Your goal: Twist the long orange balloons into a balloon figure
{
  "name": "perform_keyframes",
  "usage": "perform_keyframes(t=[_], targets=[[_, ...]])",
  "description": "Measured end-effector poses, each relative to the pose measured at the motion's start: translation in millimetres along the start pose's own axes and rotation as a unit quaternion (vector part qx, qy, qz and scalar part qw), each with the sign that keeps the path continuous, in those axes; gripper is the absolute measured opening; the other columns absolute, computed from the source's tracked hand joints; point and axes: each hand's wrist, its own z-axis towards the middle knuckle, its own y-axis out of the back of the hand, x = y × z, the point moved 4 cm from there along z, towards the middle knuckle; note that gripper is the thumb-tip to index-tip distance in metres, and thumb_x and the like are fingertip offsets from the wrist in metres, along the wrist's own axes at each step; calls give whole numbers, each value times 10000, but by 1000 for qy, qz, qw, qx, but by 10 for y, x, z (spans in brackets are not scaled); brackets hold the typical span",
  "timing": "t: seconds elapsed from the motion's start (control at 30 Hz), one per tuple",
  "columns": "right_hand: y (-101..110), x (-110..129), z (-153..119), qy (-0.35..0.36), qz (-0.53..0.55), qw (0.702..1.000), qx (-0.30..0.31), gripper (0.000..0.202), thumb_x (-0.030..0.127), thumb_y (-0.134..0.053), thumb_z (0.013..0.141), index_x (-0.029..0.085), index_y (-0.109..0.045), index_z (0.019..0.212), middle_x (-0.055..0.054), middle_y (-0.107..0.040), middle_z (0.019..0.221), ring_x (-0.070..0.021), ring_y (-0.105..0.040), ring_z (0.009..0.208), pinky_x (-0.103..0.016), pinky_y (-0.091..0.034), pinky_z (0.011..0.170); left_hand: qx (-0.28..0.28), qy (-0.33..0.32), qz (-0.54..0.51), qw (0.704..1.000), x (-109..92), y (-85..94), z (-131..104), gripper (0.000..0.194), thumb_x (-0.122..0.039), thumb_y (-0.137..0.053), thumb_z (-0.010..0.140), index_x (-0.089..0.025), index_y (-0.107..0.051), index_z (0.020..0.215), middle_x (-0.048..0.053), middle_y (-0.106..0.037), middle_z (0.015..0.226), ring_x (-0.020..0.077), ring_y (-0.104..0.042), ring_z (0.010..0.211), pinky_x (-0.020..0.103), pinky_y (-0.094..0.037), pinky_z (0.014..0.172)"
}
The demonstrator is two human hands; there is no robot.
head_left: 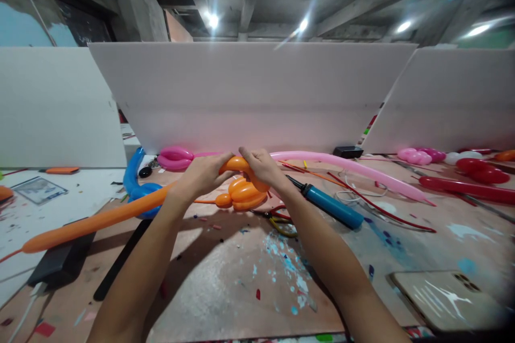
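Both my hands grip a long orange balloon [108, 216], whose tail runs out to the lower left past my left forearm. My left hand [207, 174] is closed round it on one side. Close beside it, my right hand [260, 165] is closed on the same balloon, which bends in an arch between the two. Just below my hands, a cluster of rounded orange balloon segments [246, 194] hangs or rests near the table; which of the two I cannot tell. A pink balloon [330, 159] lies behind my hands, and a blue balloon [132, 171] lies to their left.
On the table [225, 289] lie a blue hand pump [332, 206], scissors [281, 220], a phone [446, 300] and a black power box [62, 257]. Red balloons [466, 187] are at the right. A white board [249, 102] stands across the back.
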Motion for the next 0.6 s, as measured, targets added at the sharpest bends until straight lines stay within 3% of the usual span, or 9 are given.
perform_keyframes(t=[0.1,0.2,0.37,0.6], targets=[[60,-20,-53,-63,55,991,102,717,739,-257,871,127,-611,749,-90,-649,681,-137,-589,516,-233,-425,478,-23,50,16,998,164,73,-26,401,-506,-441,916,-241,-575,1185,75,-719,953,251,-671,815,287,-407,626],[110,-40,-61,-48,64,987,138,573,695,-396,863,154,-582,839,-42,-622,693,-100,-536,495,-201,-377,436,-26,73,37,996,218,97,-44,408,-499,-457,910,-247,-564,1212,76,-723,978,249,-675,826,279,-404,621],[64,-66,-20,-20,54,993,101,539,694,-412,850,183,-471,690,55,-365,522,-69,-315,433,-219,-220,417,-19,48,36,998,101,66,-44,399,-481,-449,924,-249,-544,1233,83,-714,1051,256,-677,848,288,-421,641],[41,88,-27,62,-59,996,39,453,553,-373,896,192,-368,623,44,-303,590,-85,-300,539,-242,-221,523,23,7,6,1000,-8,-47,-9,469,-552,-459,902,-211,-522,1218,105,-712,1031,278,-678,867,302,-426,649]])
